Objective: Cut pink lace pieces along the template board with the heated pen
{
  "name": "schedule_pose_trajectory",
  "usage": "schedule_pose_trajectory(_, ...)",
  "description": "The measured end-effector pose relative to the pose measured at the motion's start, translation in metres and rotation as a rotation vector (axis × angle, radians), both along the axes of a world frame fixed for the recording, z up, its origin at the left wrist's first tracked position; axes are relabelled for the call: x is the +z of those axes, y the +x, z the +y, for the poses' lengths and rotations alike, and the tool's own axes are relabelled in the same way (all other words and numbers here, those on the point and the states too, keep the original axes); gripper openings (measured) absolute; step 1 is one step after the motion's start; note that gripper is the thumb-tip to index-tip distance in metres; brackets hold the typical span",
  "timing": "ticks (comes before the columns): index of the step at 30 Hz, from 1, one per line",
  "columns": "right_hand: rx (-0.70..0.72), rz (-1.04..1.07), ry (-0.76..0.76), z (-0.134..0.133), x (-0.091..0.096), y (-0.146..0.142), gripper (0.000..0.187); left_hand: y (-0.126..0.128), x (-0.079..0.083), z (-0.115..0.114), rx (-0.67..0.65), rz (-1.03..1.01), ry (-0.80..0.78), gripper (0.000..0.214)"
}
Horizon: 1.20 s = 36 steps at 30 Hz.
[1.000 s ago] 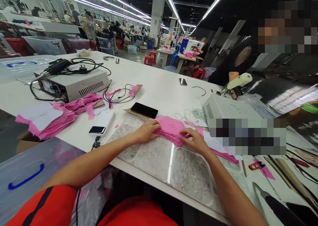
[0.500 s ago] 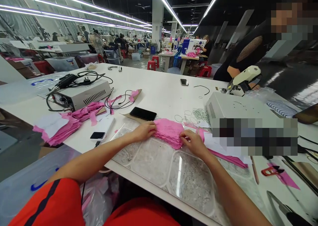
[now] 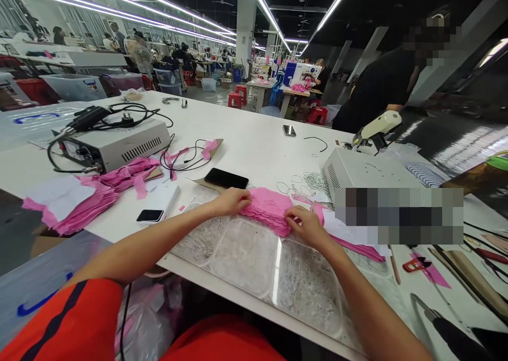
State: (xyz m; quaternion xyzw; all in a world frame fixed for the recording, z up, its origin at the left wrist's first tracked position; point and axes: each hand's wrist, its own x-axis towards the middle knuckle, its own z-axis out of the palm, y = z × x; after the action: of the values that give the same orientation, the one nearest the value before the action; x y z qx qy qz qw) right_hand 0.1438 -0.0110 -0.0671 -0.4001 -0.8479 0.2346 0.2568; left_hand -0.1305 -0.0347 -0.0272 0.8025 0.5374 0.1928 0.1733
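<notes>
Pinching 3 o'clock edge of layered, wavy-edged pink fabric stack (image 3: 266, 210): right hand (image 3: 307, 224), thumb to fingertips. Left hand (image 3: 234, 201) curls at 9 o'clock end, pinch or press impossible to tell. Stack lies at 12 o'clock on grey mottled panelled mat (image 3: 244, 258), black rectangular phone (image 3: 226, 178) at stack's 10, pale-green looped bands (image 3: 316, 181) at 2.

Both hands hold a pink stack over the grey mat (image 3: 243, 263): the left hand (image 3: 235, 201) grips its left end, the right hand (image 3: 306, 223) pinches its right edge. Beyond the stack (image 3: 268, 207), slightly left, lies a black phone (image 3: 226, 179); left of it, a white device (image 3: 165, 205) and a pink pile (image 3: 89, 205). Right of it are green loops (image 3: 316, 181), a grey box (image 3: 369, 169) and red snips (image 3: 415, 265).
</notes>
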Motion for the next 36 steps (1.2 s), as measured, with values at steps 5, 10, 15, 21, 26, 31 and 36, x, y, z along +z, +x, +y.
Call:
schedule_pose_trajectory(5,-0.044,-0.002,-0.003,0.003,0.009,-0.001,0.018,0.000,0.003,0.004,0.020,0.011,0.014,0.017)
schedule_pose_trajectory(10,-0.129,-0.012,0.019,0.004,0.009,-0.007,0.016,0.000,-0.001,0.007,0.062,0.080,0.040,0.016)
schedule_pose_trajectory(15,-0.204,-0.032,0.049,-0.004,0.010,-0.012,0.011,0.004,-0.007,0.006,0.058,0.168,0.077,0.014)
schedule_pose_trajectory(21,-0.202,-0.049,0.070,-0.002,0.014,-0.013,0.012,0.005,-0.005,0.003,0.016,0.138,0.167,0.017)
schedule_pose_trajectory(26,-0.216,-0.065,0.093,-0.001,0.011,-0.015,0.014,0.007,-0.004,0.003,0.030,0.022,0.218,0.017)
schedule_pose_trajectory(31,-0.284,-0.129,0.164,-0.007,0.008,-0.017,0.011,0.011,-0.006,0.004,0.111,-0.166,0.189,0.012)
schedule_pose_trajectory(36,-0.316,-0.184,0.238,-0.009,0.008,-0.022,0.012,0.008,-0.005,0.006,0.237,-0.403,0.063,0.010)
